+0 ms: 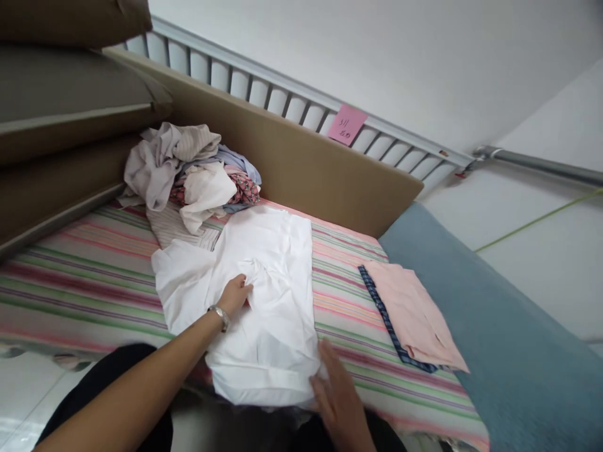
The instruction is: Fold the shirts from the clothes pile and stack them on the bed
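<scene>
A white shirt (277,314) lies spread and wrinkled on the striped cloth in front of me, one part of it flared out to the left. My left hand (235,296), with a silver bracelet at the wrist, pinches a gathered fold near the shirt's middle. By the shirt's lower right corner, my right hand (338,392) touches the edge with fingers stretched out and thumb apart; it is slightly blurred. Some of the white fabric shows between that thumb and the fingers.
A heap of crumpled clothes (193,169) sits at the back left, beside stacked brown boards (70,138). Folded pink clothing (409,307) rests on dark checked cloth at right. Behind stand a cardboard panel (301,157), a white railing and a pink note (347,124).
</scene>
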Available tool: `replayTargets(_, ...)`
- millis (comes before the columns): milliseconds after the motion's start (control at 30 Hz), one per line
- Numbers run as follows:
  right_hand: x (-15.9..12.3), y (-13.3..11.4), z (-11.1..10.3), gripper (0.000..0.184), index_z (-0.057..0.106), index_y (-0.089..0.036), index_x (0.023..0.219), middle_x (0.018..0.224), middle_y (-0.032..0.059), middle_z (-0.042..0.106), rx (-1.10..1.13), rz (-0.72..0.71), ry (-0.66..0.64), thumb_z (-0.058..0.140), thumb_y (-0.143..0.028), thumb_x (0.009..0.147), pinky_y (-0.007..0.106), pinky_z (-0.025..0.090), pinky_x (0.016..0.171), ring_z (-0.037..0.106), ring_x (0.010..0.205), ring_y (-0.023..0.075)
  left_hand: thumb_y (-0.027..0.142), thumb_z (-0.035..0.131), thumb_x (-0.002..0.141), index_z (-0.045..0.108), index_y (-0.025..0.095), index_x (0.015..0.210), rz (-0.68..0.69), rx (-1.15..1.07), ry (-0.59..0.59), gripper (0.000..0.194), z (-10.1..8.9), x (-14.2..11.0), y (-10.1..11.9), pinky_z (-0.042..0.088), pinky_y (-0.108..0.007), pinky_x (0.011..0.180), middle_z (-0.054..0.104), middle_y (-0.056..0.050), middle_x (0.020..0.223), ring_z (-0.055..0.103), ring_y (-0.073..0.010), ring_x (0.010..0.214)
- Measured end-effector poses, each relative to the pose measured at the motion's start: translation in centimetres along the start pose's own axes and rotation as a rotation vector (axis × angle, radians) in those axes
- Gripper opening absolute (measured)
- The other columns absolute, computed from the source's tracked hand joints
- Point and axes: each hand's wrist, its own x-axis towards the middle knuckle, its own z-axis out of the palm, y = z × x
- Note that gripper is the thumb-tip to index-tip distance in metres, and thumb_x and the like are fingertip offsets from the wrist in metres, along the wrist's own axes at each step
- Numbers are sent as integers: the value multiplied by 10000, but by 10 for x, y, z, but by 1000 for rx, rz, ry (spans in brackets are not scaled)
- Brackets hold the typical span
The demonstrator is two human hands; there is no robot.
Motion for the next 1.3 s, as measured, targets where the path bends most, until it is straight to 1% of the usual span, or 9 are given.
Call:
replayTargets(67,-5,-7,5,387,516,-280,1204,1328,13,469,-60,-23,-108,395,-406,859,467,268,1063,389,1250,232,227,573,652,400,191,665,-11,25,25,177,0,-2,0,298,-167,416,364,92,496,391,-66,416)
replayTargets(133,-2,-11,4,349,578,-278,1108,1233,18,556,-95,24,-112,359,-413,873,503,241,1057,445,1198,238,217,579,653,411,190,672,-30,52,43,171,1,-5,4,320,-171,420,381,89,498,414,-73,416)
replayTargets(267,15,-22,-4,373,550,-220,1127,1178,67,576,-128,61,16,455,-410,820,418,320,997,480,1128,242,202,586,657,462,176,714,-75,90,58,140,4,-16,16,376,-202,424,435,72,508,463,-100,419)
replayTargets(433,33,-46,-9,257,582,-245,937,986,38,601,-196,33,-2,519,-146,708,331,375,807,525,952,219,190,575,669,528,137,784,-126,80,56,135,10,-28,33,452,-239,451,548,6,593,551,-141,506)
replayTargets(600,29,-31,-14,167,532,-217,810,841,22,577,-198,77,95,473,-92,716,305,319,735,514,826,189,193,593,683,563,158,883,-126,37,38,205,22,-37,50,508,-255,526,610,-9,702,596,-138,587)
replayTargets(733,19,-15,-9,173,510,-206,809,807,15,588,-169,175,35,456,-79,704,288,297,684,526,764,173,192,628,682,553,145,873,-208,61,42,211,29,-39,44,517,-281,502,585,-5,654,580,-135,523)
replayTargets(1000,11,-16,-6,201,533,-218,855,858,18,609,-166,154,19,440,-103,718,289,303,731,545,828,176,133,557,736,527,147,928,-233,159,71,195,35,-37,39,527,-259,516,558,13,653,582,-125,539)
replayTargets(1167,4,-15,-11,189,573,-220,885,862,26,634,-97,185,-91,426,-185,771,282,346,709,576,829,182,105,527,726,521,82,1012,-271,276,107,288,28,-38,46,537,-349,535,596,-43,630,624,-205,570)
replayTargets(1300,12,5,-37,294,606,-238,793,768,5,649,95,238,-216,382,-426,829,266,394,645,591,737,170,112,516,731,423,69,1201,-79,378,230,481,19,-53,57,484,-441,842,601,-185,1049,583,-279,1006)
